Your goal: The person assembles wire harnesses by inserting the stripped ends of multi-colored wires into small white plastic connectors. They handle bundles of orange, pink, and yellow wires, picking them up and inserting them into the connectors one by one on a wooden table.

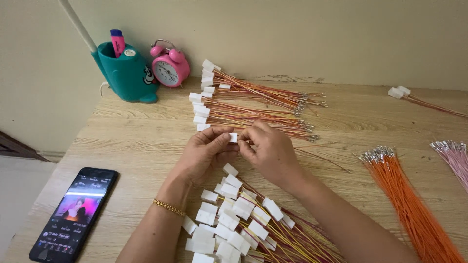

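Connector housing (pixel 233 138), small, white and rectangular, sits between your two hands above the middle of the wooden table (pixel 136 141). Your left hand (pixel 204 153) closes thumb and forefinger on the housing's left side, while your right hand (pixel 270 151) pinches in from the right with its fingertips curled close at the housing's other edge; whether those fingertips also hold a wire end cannot be told, since the fingers cover that spot. Both hands hold the part raised and near your line of sight, which appears to keep the small piece steady and visible for fine work. Stock lies around the hands, apparently within easy reach: finished leads with white housings (pixel 229 229) are heaped just below your wrists, and a second fan of wired housings (pixel 253 104) lies just beyond your fingers. Loose orange wires (pixel 414 209) with metal terminals lie to your right, pink wires (pixel 451 156) beyond them at the edge. A smartphone (pixel 75 212) with a lit screen rests at the left, well apart, with a teal pen holder (pixel 126 73) and pink alarm clock (pixel 169 68) against the wall.
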